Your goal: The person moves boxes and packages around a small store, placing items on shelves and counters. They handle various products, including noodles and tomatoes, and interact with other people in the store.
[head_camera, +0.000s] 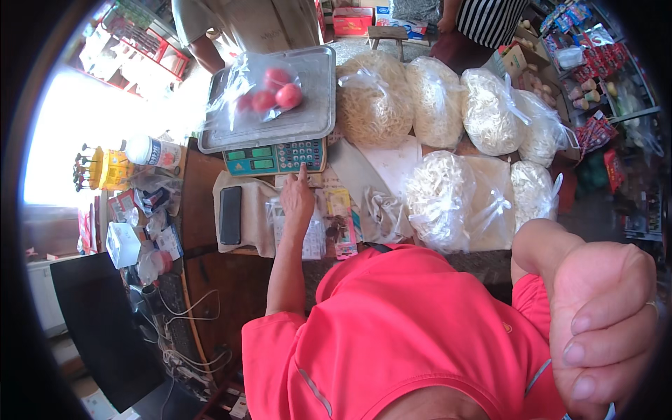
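My left hand (298, 197) reaches forward, its index finger extended to the lower keys of a digital scale's keypad (300, 156). Nothing shows in its grasp. On the scale's tray (325, 118) lies a clear plastic bag (237, 86) with several red tomatoes (288, 96). A dark smartphone (230, 215) rests on a beige cloth to the left of that hand. My right hand (604, 320) is raised close to the camera at the lower right, away from the table. Its fingers are curled, hiding whether it holds anything; a light-blue edge shows below it.
Clear bags of noodles (374, 100) and pale strips (438, 197) stand on the table at the right. At left are a yellow container (111, 168), a white jar (152, 151), a black monitor (105, 331) and loose cables. Two people stand across the table.
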A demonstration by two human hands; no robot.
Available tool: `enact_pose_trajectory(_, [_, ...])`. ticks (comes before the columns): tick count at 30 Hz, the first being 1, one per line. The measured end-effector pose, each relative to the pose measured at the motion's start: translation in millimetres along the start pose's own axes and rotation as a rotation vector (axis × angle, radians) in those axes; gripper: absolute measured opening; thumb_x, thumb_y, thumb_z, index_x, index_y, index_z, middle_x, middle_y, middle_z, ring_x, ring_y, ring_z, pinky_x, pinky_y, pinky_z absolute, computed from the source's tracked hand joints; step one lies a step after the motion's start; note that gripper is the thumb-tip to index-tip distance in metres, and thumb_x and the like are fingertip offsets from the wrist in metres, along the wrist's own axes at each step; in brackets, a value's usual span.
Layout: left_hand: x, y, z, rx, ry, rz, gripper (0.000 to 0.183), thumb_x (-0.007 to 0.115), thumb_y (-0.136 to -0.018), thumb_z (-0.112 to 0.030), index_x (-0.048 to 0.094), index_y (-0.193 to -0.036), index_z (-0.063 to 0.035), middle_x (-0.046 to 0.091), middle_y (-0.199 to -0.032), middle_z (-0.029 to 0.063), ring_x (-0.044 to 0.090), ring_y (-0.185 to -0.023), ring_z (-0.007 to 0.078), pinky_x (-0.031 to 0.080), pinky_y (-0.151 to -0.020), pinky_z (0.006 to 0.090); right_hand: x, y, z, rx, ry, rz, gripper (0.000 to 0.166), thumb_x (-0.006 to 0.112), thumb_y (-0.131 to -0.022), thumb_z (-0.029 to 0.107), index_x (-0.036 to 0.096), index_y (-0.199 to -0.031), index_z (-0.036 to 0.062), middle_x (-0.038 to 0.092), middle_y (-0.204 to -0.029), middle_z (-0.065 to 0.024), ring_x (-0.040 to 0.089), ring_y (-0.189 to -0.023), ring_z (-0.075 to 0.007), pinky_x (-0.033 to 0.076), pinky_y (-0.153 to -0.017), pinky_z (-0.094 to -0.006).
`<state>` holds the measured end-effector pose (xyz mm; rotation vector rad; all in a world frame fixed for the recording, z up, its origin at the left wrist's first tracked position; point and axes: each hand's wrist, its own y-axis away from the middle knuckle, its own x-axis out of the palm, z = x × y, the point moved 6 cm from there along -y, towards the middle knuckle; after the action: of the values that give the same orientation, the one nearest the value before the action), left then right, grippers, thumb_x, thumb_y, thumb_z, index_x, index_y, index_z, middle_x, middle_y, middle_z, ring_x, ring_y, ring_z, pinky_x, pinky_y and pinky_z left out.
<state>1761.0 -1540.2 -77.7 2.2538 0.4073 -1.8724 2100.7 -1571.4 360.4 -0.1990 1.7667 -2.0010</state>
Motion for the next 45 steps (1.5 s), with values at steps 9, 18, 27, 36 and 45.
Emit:
enact_pose_trajectory(9, [-1,-22,-1,-0.013,-0.004,-0.039,0.062,0.052,-0.085,-0.004,0.038,-0.146,-0.0121,0.058,-0.1,0.0179,0.062,-0.093,0.0345,0.052,-0.071,0.0427,7,0,-1,0.012,0.011,0.016,0.017,0.055,-0.093,0.026,0.061,-0.105,0.017,0.059,-0.083,0.0048,0.056,-0.07,-0.0076,0.047,-0.066,-0.0237])
enact_pose_trajectory(18, [-9,-25,-18,-0.001,-0.092,-0.054,0.055,0.052,-0.087,-0.008,0.042,-0.141,-0.0044,0.058,-0.098,0.0142,0.063,-0.088,0.0297,0.053,-0.07,0.0398,13,-2,-2,0.05,0.048,0.046,0.016,0.054,-0.093,0.029,0.061,-0.104,0.0199,0.058,-0.08,0.0073,0.055,-0.067,-0.0065,0.046,-0.064,-0.0231])
enact_pose_trajectory(27, [5,53,-91,0.226,0.296,0.013,0.043,0.051,-0.084,-0.004,0.056,-0.126,-0.0066,0.058,-0.092,0.0155,0.063,-0.08,0.0338,0.051,-0.066,0.0438,51,-8,13,0.448,0.185,0.141,0.035,0.039,-0.099,0.046,0.054,-0.107,0.0163,0.046,-0.074,-0.0005,0.043,-0.058,-0.0142,0.039,-0.057,-0.0327])
enact_pose_trajectory(36, [-9,62,-120,0.374,0.401,-0.028,0.035,0.053,-0.084,-0.006,0.062,-0.119,-0.0057,0.058,-0.084,0.0121,0.063,-0.07,0.0317,0.051,-0.058,0.0417,4,-12,24,-0.118,-0.129,0.062,0.007,0.059,-0.089,0.022,0.062,-0.083,0.0188,0.053,-0.064,0.0116,0.053,-0.059,-0.0003,0.043,-0.054,-0.0168])
enact_pose_trajectory(45, [-9,79,-135,0.459,0.515,0.04,0.035,0.055,-0.083,-0.006,0.061,-0.117,-0.0063,0.058,-0.089,0.0119,0.063,-0.075,0.0324,0.053,-0.06,0.0418,19,-1,25,-0.184,-0.331,-0.067,0.014,0.069,-0.076,0.009,0.061,-0.066,0.0154,0.06,-0.064,0.0124,0.06,-0.063,0.0028,0.048,-0.061,-0.0111])
